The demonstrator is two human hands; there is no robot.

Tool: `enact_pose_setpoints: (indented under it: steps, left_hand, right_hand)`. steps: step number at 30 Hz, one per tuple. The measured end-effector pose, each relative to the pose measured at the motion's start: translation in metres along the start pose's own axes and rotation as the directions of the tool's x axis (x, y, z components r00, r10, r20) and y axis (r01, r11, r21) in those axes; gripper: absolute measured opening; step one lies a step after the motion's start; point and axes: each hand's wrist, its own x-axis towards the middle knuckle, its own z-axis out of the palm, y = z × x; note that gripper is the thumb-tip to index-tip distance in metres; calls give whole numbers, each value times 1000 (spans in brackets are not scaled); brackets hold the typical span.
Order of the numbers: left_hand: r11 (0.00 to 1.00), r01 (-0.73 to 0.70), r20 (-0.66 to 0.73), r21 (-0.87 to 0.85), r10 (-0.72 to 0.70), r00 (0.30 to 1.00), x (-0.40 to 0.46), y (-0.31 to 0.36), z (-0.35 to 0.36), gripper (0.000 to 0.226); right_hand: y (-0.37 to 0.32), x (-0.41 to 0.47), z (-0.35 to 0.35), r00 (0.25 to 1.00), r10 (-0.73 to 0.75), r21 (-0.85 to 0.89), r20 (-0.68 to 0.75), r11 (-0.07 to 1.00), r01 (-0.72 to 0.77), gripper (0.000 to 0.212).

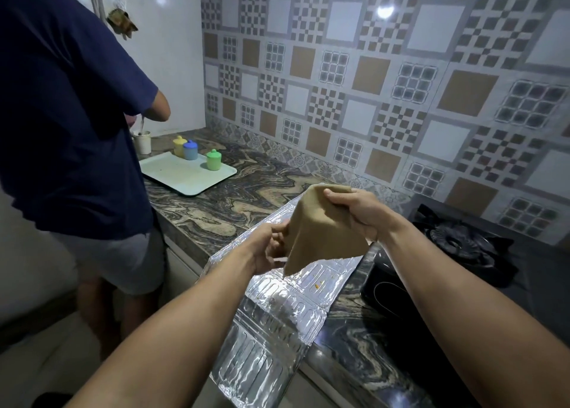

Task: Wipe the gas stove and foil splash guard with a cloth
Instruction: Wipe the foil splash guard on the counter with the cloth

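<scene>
I have the cloth (320,232) up in the air between both hands: my right hand (354,212) pinches its top corner, my left hand (271,249) grips its lower left edge. The foil guard (277,312) lies flat on the counter (216,210) just below my grip; the stove (462,244) sits right of it.

No text, label, brand, number or sign could be read anywhere in the view.
</scene>
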Motion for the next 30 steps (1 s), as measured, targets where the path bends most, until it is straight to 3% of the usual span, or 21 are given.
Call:
enact_pose_setpoints:
  steps: [4, 6, 8, 13, 17, 19, 20, 22, 24, 26, 28, 30]
  left_hand:
    - [960, -221, -154, -174, 195, 969, 2, 11, -10, 7]
    - [939, -282, -219, -195, 238, 946, 0, 19, -13, 8]
    - [930, -315, -237, -191, 268, 934, -4, 29, -7, 11]
    - [904, -384, -266, -187, 330, 906, -3, 49, -5, 23]
    - [897, -417, -347, -148, 348, 871, 1, 55, -12, 27]
    - [877, -471, -381, -96, 405, 831, 4, 55, -16, 43]
    - [872, -486, -388, -54, 430, 815, 4, 54, -18, 44]
    - [862, -503, -375, 60, 487, 789, 6, 52, -21, 33]
    - [836, -514, -353, 192, 547, 759, 5, 52, -24, 25]
    - [803, -522, -326, 286, 594, 735, 7, 52, -30, 26]
    - [776, -518, -294, 359, 621, 727, 8, 54, -35, 28]
    - [750, -508, -257, 423, 637, 727, 6, 56, -37, 30]
  right_hand:
    - [-2, -3, -11, 998, 56, 38, -33, 998, -54, 50]
    - [3, -2, -13, 992, 42, 69, -122, 997, -34, 41]
    - [8, -1, -11, 955, 9, 48, -296, 999, 5, 16]
    - [21, 7, -4, 859, -6, 98, -512, 993, 65, 27]
    - [20, 10, -6, 883, -4, 76, -469, 996, 45, 26]
    - [22, 16, -10, 860, -26, 16, -510, 999, 40, 46]
    - [23, 18, -12, 849, -35, -18, -528, 999, 31, 57]
    - [25, 22, -14, 853, -57, -83, -518, 996, 17, 52]
    - [21, 18, -16, 894, -69, -179, -443, 984, -13, 38]
    - [16, 14, -19, 948, -66, -284, -312, 958, -26, 49]
    - [12, 12, -22, 970, -84, -491, -227, 870, -39, 53]
    - [12, 16, -25, 971, -137, -702, -195, 711, -41, 40]
